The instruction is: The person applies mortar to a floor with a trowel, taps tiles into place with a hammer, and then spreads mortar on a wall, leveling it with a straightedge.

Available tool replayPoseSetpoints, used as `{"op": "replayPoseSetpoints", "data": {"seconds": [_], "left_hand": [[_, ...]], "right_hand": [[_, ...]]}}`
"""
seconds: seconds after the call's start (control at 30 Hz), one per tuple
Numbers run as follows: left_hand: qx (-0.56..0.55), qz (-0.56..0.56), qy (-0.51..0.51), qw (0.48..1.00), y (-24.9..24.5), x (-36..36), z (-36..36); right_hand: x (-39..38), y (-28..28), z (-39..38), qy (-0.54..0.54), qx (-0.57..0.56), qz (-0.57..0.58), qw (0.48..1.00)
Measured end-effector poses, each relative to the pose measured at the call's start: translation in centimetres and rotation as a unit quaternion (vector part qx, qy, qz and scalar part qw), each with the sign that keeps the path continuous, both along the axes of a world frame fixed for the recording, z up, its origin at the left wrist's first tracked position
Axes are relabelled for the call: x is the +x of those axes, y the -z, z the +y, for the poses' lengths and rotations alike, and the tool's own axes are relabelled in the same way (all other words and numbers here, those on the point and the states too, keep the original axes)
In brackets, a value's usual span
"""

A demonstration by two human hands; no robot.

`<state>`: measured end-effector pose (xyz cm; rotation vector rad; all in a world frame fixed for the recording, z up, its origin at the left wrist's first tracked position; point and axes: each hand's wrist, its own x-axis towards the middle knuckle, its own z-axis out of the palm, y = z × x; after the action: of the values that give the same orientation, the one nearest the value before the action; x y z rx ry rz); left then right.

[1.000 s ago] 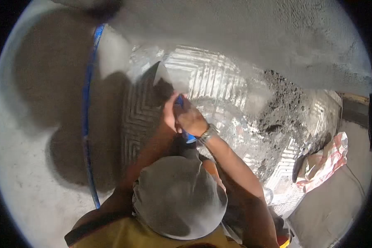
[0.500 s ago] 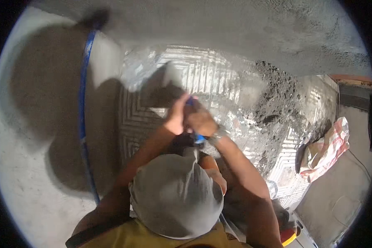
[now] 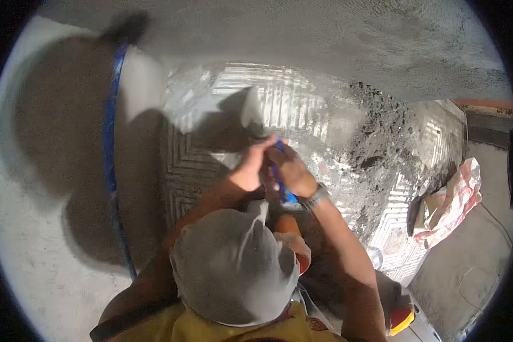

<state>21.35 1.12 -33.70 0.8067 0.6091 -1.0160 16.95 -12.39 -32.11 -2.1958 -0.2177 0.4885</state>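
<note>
A trowel with a blue handle (image 3: 288, 195) and a pale, pointed blade (image 3: 252, 111) extends forward from my hands over the ridged floor. My right hand (image 3: 296, 174), with a watch on the wrist, wraps round the blue handle. Close against it, my left hand (image 3: 251, 170) is closed on the same trowel near the base of the blade. Motion blurs both hands a little and hides the exact finger contact. Below the blade, the grooved floor (image 3: 196, 165) carries smeared wet patches and shadow.
Dark crumbly mortar (image 3: 376, 134) lies across the floor to the right. Beyond it rests a crumpled red-and-white sack (image 3: 447, 205). A blue hose (image 3: 109, 131) runs along the left. A rough grey wall (image 3: 302, 34) spans the far side. The white head covering (image 3: 233, 268) fills the lower middle.
Both hands and the trowel have shifted slightly to the right. The blade now shows more clearly, pointing away from me. The head covering has moved a little to the left.
</note>
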Motion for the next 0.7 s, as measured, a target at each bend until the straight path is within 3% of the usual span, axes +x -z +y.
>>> {"op": "replayPoseSetpoints", "data": {"seconds": [0.1, 0.2, 0.27, 0.33, 0.37, 0.4, 0.5, 0.57, 0.67, 0.7], "left_hand": [[-0.035, -0.007, -0.058, 0.998, -0.9, -0.8, -1.2], [-0.013, -0.109, -0.12, 0.987, 0.8, -0.2, 1.7], [0.016, -0.198, -0.123, 0.972, 1.9, 0.6, 3.8], [0.067, -0.151, -0.082, 0.983, 1.9, 0.7, 3.7], [0.047, -0.062, -0.092, 0.993, 2.3, 0.1, 1.8], [0.031, 0.028, -0.108, 0.993, 2.8, -0.5, -0.1], [-0.009, -0.007, -0.033, 0.999, 0.0, -0.7, -1.5], [-0.029, -0.045, -0.121, 0.991, 1.8, -1.1, -0.2], [0.093, -0.305, -0.064, 0.945, 3.7, 0.4, 4.0], [0.072, -0.224, -0.104, 0.966, 3.5, 0.2, 4.6]], "right_hand": [[-0.2, 1.6, 0.1, -0.037, -0.016, -0.123, 0.992], [2.7, 2.3, 3.5, 0.028, 0.185, 0.052, 0.981], [3.8, 3.5, 4.6, -0.039, 0.162, -0.022, 0.986], [3.0, 3.3, 3.2, -0.093, 0.03, -0.181, 0.979], [2.4, 2.3, 2.3, -0.083, -0.034, -0.283, 0.955], [1.3, 1.1, 0.8, -0.067, -0.031, -0.157, 0.985], [1.7, -2.1, 0.0, -0.078, -0.043, 0.067, 0.994], [1.3, 1.9, 1.9, -0.073, -0.033, -0.098, 0.992], [2.9, 4.7, 5.2, -0.085, -0.035, -0.347, 0.933], [2.7, 5.0, 5.1, -0.112, -0.05, -0.357, 0.926]]}}
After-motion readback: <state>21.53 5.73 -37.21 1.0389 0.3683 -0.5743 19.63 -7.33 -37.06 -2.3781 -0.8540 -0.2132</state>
